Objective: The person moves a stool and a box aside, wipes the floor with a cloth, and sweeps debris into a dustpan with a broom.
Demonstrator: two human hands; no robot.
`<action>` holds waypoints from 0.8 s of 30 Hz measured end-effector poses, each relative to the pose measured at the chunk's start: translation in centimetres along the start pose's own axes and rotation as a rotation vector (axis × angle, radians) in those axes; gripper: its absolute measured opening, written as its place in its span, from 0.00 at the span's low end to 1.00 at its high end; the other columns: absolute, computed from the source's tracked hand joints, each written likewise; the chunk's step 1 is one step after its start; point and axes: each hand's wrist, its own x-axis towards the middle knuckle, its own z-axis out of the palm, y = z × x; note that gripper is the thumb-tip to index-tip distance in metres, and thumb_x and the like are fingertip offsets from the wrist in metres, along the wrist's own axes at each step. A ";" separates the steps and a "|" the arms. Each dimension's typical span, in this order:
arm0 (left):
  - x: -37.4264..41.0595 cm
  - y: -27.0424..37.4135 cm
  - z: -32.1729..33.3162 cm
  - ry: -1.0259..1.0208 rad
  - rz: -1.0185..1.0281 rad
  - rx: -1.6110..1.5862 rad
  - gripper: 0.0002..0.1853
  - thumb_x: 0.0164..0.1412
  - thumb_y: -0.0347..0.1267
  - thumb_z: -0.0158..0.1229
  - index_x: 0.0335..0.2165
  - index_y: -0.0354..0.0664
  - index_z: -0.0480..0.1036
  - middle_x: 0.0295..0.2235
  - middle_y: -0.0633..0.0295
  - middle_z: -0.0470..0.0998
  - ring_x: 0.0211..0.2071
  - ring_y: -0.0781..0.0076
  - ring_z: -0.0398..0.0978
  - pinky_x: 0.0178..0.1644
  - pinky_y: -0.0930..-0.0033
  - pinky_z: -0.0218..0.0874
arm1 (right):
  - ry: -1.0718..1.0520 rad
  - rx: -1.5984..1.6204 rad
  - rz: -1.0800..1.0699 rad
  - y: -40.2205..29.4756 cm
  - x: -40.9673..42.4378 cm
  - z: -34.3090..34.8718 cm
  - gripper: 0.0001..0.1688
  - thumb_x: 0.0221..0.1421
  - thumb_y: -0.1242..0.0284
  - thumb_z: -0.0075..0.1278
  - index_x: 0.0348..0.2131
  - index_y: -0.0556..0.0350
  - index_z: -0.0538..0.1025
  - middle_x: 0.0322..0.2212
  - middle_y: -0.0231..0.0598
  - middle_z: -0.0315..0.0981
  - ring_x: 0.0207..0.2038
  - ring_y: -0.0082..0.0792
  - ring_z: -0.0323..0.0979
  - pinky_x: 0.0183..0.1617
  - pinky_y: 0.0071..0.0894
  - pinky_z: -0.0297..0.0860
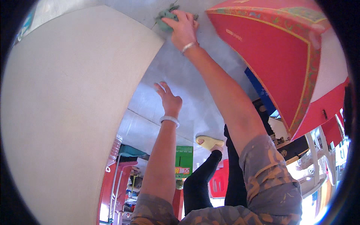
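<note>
At the top of the view my right hand (184,26) grips a crumpled green cloth (165,19) against the grey tiled floor (180,70). Part of the cloth is hidden under the fingers, and a light bangle circles that wrist. My left hand (170,102) is lower and to the left, in front of the bare floor. Its fingers are apart and nothing is in them. A pale bangle (169,120) sits on the left wrist. Whether the left fingertips touch the floor, I cannot tell.
A large off-white panel (76,84) fills the left side. On the right hangs a red cloth (267,50) with a patterned border, boxes (292,150) beneath it. Near my yellow slipper (209,142) stands a green carton (184,160) bearing writing; a red plastic basket (220,180) is behind my legs.
</note>
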 end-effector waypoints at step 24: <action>0.3 -1.5 0.2 0.083 -0.001 0.030 0.46 0.43 0.19 0.48 0.61 0.29 0.39 0.64 0.35 0.29 0.63 0.27 0.34 0.68 0.51 0.34 | 0.093 -0.132 0.107 1.9 -3.0 -0.6 0.28 0.41 0.81 0.51 0.46 0.45 0.74 0.51 0.45 0.58 0.54 0.49 0.57 0.56 0.47 0.55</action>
